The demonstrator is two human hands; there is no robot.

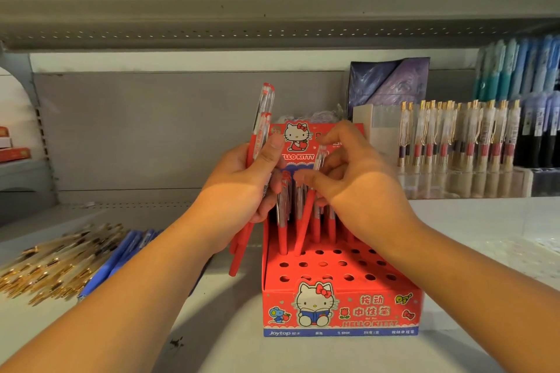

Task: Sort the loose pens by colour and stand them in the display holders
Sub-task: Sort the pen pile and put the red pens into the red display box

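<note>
The left hand (pixel 239 191) curls tight round a bunch (pixel 261 130) of red pens, upright just left of the holder (pixel 339 309). The right hand (pixel 360 185), over the holder's back rows, pinches 1 tilted pen (pixel 304 221) between thumb and fingers, its tip at a hole. Loose gold pens (pixel 54 263) and blue pens (pixel 127 248) lie well left of the holder.

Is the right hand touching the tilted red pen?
Touching. Head view: the right hand pinches the tilted pen above the holder.
</note>
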